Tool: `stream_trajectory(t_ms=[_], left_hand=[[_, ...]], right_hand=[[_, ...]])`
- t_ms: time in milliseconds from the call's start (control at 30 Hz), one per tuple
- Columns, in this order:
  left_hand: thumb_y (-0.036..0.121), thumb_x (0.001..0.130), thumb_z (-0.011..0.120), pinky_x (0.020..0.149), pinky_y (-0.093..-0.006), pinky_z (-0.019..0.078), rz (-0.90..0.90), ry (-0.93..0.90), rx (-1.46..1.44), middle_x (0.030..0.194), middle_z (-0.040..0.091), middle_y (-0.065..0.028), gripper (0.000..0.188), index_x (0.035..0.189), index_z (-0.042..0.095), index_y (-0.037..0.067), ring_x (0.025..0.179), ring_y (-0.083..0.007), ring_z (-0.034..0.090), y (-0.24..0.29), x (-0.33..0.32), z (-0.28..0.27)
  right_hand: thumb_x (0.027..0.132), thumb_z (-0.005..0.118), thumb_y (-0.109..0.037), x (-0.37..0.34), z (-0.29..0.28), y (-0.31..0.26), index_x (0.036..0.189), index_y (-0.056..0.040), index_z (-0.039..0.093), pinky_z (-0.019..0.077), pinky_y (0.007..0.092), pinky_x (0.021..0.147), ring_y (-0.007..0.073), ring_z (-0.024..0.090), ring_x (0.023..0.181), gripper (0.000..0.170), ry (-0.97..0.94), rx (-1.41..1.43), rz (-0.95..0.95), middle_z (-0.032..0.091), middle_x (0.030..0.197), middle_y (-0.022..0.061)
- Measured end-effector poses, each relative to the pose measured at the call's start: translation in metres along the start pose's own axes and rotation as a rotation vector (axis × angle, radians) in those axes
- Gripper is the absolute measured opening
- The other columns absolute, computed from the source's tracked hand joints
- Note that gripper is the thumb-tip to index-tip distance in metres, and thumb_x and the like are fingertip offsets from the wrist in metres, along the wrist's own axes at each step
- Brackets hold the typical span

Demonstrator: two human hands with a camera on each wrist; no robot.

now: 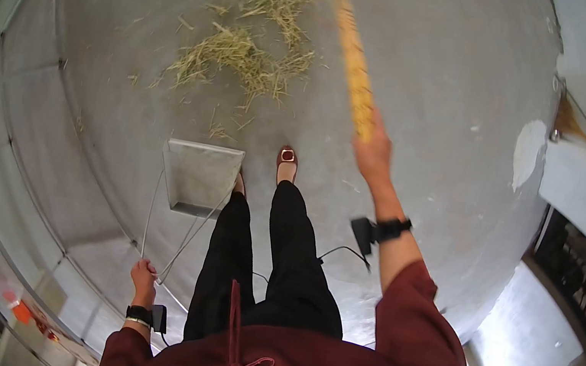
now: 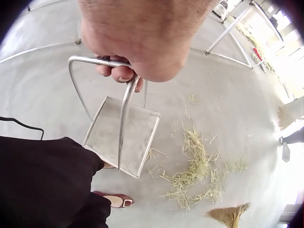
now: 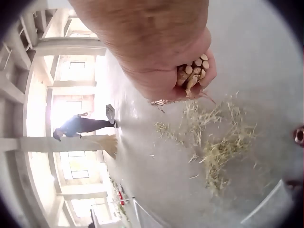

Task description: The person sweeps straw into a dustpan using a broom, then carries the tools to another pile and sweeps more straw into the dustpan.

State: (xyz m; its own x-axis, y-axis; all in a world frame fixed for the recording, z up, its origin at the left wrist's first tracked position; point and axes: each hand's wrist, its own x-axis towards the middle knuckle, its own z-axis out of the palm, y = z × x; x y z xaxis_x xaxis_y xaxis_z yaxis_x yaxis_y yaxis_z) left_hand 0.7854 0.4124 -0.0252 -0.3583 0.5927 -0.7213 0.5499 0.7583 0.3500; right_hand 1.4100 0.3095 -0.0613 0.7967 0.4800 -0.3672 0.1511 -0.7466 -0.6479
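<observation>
My right hand [image 1: 374,150] grips the end of a yellow broom [image 1: 354,69], which reaches forward over the floor to the right of the straw. Its cut stalk ends [image 3: 194,71] poke out of the fist in the right wrist view. In the left wrist view the broom's fanned bristles [image 2: 229,213] show at the lower edge. My left hand [image 1: 143,280] holds the bent metal handle [image 2: 124,107] of a dustpan [image 1: 202,177]. That pan hangs by my legs, its inside bare. Loose straw [image 1: 240,58] lies scattered on the floor ahead.
Metal frame rails [image 1: 65,87] run along the left side. A wall with another broom [image 1: 578,126] leaning on it stands at the right. Farther off, another person [image 3: 83,126] stands near a dustpan [image 3: 110,113]. My shoe [image 1: 287,157] is just short of the straw.
</observation>
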Motion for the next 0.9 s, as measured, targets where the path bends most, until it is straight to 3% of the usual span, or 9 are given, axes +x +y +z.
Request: stream_trajectory(t_ms=[100,167,333,467,533,633,700,800,900], left_hand=[[0.018,0.088,0.042,0.039,-0.0239,0.0344,-0.037,0.04,-0.053,0.055,0.049,-0.0039,0.021,0.086,0.055,0.002,0.043,-0.0115,0.044,-0.015,-0.017,0.006],[0.018,0.088,0.042,0.039,-0.0234,0.0348,-0.031,0.072,-0.064,0.056,0.05,-0.0041,0.021,0.086,0.055,0.001,0.044,-0.0113,0.044,-0.02,-0.024,0.013],[0.019,0.089,0.041,0.039,-0.0234,0.0353,-0.128,0.138,-0.158,0.056,0.049,-0.0038,0.023,0.088,0.055,0.001,0.045,-0.0111,0.044,-0.047,-0.048,0.021],[0.021,0.09,0.041,0.039,-0.0233,0.0355,-0.217,0.208,-0.241,0.057,0.048,-0.0035,0.024,0.09,0.054,0.001,0.045,-0.0112,0.044,-0.076,-0.059,0.032],[0.021,0.091,0.041,0.039,-0.0234,0.0354,-0.26,0.225,-0.281,0.057,0.048,-0.0035,0.024,0.089,0.053,0.001,0.045,-0.0114,0.044,-0.089,-0.063,0.039],[0.023,0.091,0.04,0.039,-0.0239,0.0354,-0.334,0.238,-0.367,0.058,0.047,-0.0031,0.024,0.088,0.053,0.002,0.046,-0.0117,0.043,-0.12,-0.071,0.05],[0.023,0.091,0.04,0.039,-0.0243,0.0356,-0.359,0.245,-0.439,0.058,0.047,-0.0029,0.025,0.088,0.053,0.002,0.046,-0.0119,0.043,-0.146,-0.091,0.047],[0.023,0.091,0.043,0.039,-0.0269,0.0349,-0.503,0.288,-0.584,0.059,0.046,-0.0026,0.02,0.087,0.051,0.005,0.045,-0.0117,0.041,-0.2,-0.102,0.045],[0.023,0.09,0.043,0.039,-0.0267,0.0342,-0.565,0.25,-0.544,0.06,0.045,-0.002,0.019,0.087,0.05,0.005,0.046,-0.0113,0.041,-0.261,-0.14,0.042]], right_hand=[[0.072,0.054,0.001,-0.018,-0.033,0.061,0.138,-0.0109,0.033,0.0496,0.0343,0.052,0.0236,0.062,0.061,0.071,0.053,-0.128,0.142,0.062,0.088,0.0138],[0.073,0.051,0.004,-0.024,-0.044,0.038,0.132,-0.0094,0.037,0.0431,0.0303,0.039,0.0148,0.053,0.048,0.063,0.03,0.073,0.421,0.055,0.075,0.0076],[0.074,0.049,0.008,0.007,0.047,0.097,0.103,-0.0092,0.045,0.04,0.031,0.035,0.0162,0.049,0.044,0.034,-0.107,0.539,0.589,0.048,0.069,0.0051],[0.072,0.054,0.009,0.015,0.179,0.004,0.108,-0.0067,0.043,0.0451,0.03,0.045,0.0163,0.052,0.06,0.041,-0.263,0.637,0.503,0.049,0.081,0.0064],[0.074,0.05,0.008,0.034,0.209,-0.065,0.11,-0.0094,0.043,0.0413,0.0319,0.037,0.0179,0.05,0.048,0.041,-0.337,0.736,0.414,0.048,0.072,0.0058],[0.074,0.052,0.007,0.064,0.209,-0.104,0.117,-0.0101,0.042,0.0419,0.0309,0.038,0.0168,0.05,0.049,0.048,-0.519,0.743,0.397,0.049,0.075,0.0058],[0.071,0.056,0.005,0.065,0.178,-0.107,0.124,-0.0081,0.041,0.0453,0.0308,0.044,0.0168,0.052,0.055,0.057,-0.546,0.505,0.261,0.052,0.087,0.0082],[0.072,0.057,0.002,0.011,0.127,-0.094,0.121,-0.006,0.043,0.047,0.0294,0.045,0.0149,0.054,0.057,0.051,-0.513,0.26,0.121,0.053,0.08,0.0071],[0.074,0.058,-0.002,-0.047,0.078,-0.056,0.114,-0.0029,0.045,0.0484,0.0289,0.048,0.0157,0.058,0.06,0.043,-0.821,0.415,0.384,0.054,0.081,0.0073]])
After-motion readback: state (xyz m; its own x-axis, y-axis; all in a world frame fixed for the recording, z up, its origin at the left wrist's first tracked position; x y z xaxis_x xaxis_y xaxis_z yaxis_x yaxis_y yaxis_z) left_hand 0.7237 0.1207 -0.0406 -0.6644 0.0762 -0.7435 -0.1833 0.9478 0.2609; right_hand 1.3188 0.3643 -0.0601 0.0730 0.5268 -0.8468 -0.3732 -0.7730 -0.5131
